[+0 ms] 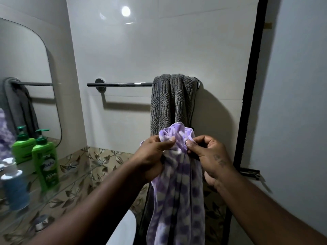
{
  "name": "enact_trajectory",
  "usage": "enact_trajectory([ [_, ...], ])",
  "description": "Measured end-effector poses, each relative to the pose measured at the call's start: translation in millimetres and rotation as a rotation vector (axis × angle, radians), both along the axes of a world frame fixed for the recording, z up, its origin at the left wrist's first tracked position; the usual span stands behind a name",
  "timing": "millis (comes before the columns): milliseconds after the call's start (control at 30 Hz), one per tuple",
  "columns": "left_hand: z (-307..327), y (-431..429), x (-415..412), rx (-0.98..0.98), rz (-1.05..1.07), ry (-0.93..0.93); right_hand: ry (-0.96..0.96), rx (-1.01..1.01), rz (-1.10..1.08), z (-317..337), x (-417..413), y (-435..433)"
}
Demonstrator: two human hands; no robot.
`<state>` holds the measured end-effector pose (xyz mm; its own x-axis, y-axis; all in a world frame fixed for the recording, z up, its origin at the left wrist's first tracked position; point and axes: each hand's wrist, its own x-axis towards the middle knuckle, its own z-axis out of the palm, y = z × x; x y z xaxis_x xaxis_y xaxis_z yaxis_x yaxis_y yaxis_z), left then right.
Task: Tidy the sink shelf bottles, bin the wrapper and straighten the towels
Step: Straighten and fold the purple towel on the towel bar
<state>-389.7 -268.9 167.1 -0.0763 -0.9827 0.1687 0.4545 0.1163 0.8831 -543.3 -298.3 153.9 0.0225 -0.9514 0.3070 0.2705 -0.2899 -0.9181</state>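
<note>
Head camera shows your left hand (155, 153) and right hand (210, 156) close to you. Both pinch the bunched top of the purple spotted towel (178, 191), which hangs down between your arms. On the left, a blue bottle (15, 184) and a green bottle (46, 161) stand on the glass shelf (70, 179). Farther back, the grey towel (174, 101) hangs bunched at the right end of the rail (120, 84).

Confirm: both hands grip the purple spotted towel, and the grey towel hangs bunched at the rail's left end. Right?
Wrong end: the head view shows the grey towel bunched at the right end of the rail. The left hand and right hand do grip the purple spotted towel.
</note>
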Motion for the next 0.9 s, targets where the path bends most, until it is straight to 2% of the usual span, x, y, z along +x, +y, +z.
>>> enact_trajectory([
  [100,-5,0,-4,-0.044,0.113,0.020,-0.014,0.035,-0.019,0,-1,-5],
  [167,-9,-4,-3,-0.106,0.264,-0.127,-0.026,0.057,-0.022,-2,0,-5],
  [267,-10,-7,6,-0.244,0.556,-0.612,-0.014,0.034,-0.050,-2,1,-4],
  [367,-4,-6,16,-0.439,0.855,-1.220,-0.009,0.001,-0.122,3,-3,-6],
  [433,6,-4,19,-0.429,0.853,-1.430,-0.006,-0.008,-0.149,8,-6,-7],
  [533,20,-5,21,-0.287,0.724,-1.562,0.008,-0.033,-0.173,15,-9,-5],
  [567,24,-6,21,-0.262,0.635,-1.489,0.017,-0.046,-0.192,18,-10,-5],
  [600,27,-7,22,-0.212,0.510,-1.294,0.028,-0.061,-0.221,21,-11,-4],
  [667,34,-6,19,-0.070,0.226,-0.757,0.057,-0.088,-0.287,27,-15,-5],
  [733,38,0,17,0.035,0.030,-0.400,0.059,-0.095,-0.311,31,-17,-5],
  [800,42,6,12,0.087,-0.098,-0.202,0.030,-0.089,-0.280,36,-17,-4],
  [900,42,7,7,0.077,-0.071,-0.127,0.009,-0.075,-0.189,43,-14,0],
])
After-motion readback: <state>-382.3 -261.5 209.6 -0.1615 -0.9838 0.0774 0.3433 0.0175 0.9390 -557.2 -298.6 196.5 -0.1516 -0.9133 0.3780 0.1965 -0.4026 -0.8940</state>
